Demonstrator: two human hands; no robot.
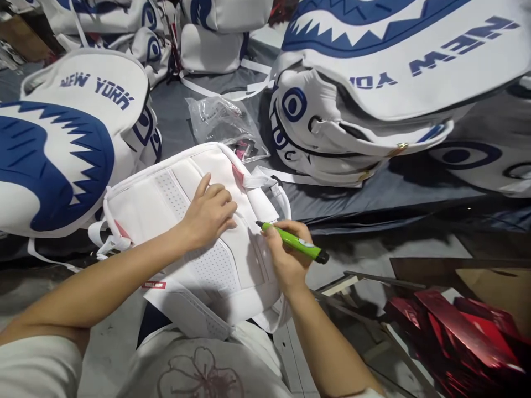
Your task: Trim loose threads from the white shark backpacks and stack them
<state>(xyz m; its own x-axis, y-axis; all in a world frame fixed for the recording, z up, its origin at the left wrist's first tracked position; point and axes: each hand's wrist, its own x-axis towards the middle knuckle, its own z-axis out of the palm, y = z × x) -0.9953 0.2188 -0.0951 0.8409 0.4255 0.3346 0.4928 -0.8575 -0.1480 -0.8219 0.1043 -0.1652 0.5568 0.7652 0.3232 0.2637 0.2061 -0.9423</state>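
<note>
The left hand (209,213) lies flat, fingers loosely curled, pressing the white padded backpack back panel (194,237) on the lap. It should keep that fabric taut and still. The right hand (286,254) pinches a green marker pen (292,241), tip touching the panel's edge; short, light strokes look safest.

"NEW YORK" — white shark-mouth backpack (62,138)

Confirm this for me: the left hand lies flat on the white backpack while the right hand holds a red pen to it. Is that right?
Not quite. The pen in the right hand is green, not red, as the head view shows. The rest holds: the left hand lies on the white backpack.
</note>
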